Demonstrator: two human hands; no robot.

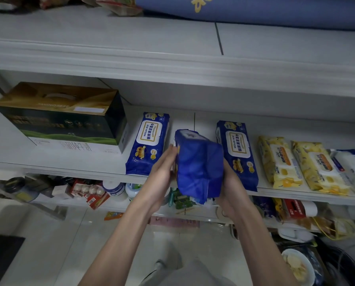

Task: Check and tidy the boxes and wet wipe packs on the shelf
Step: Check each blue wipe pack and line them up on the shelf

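My left fingers (172, 150) are straight and pressed close together, flat on the left side of the blue wet wipe pack (199, 166). My right fingers go behind the pack, so I cannot tell how they lie, but my right hand (232, 188) wraps round its lower right corner. With my left hand (162, 172) pushing from the other side, the soft pack is squeezed between both hands and does not slip. I hold it up in front of the shelf (69, 168), off the board, turned so I can look it over. Right behind it is a gap between two more blue packs (147, 143) (237, 153) lying flat, and I think mine goes there. Further right lie two yellow packs (279, 162) (319, 166) and a white pack (350, 168). Far left, a dark green box (63, 114) sits on a white milk box (75, 145).
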